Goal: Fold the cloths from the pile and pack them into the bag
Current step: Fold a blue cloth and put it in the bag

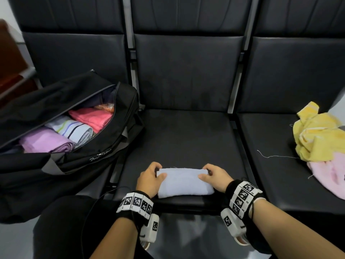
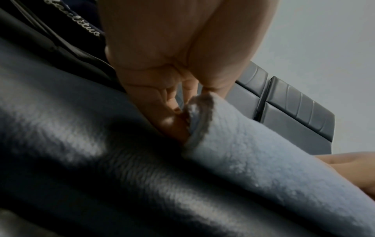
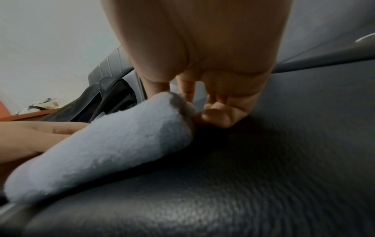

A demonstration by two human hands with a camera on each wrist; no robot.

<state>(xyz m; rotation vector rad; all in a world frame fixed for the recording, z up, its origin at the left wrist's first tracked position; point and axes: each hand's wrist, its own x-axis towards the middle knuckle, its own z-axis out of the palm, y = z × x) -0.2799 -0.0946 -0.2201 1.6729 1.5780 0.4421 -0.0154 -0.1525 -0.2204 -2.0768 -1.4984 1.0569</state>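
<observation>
White script on black bag (image 1: 56, 161), partly hidden: "Fei…" in head view, "…litus" in left wrist view.

1 bag (image 1: 61, 101), 3 seats (image 1: 186, 139), 2 hands (image 1: 149, 179), 7 cloths (image 1: 183, 182) approx.

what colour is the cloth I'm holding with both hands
Pale blue cloth; clearest in the head view.

Bag (image 1: 65, 116) left, pile (image 1: 321, 144) right
</observation>
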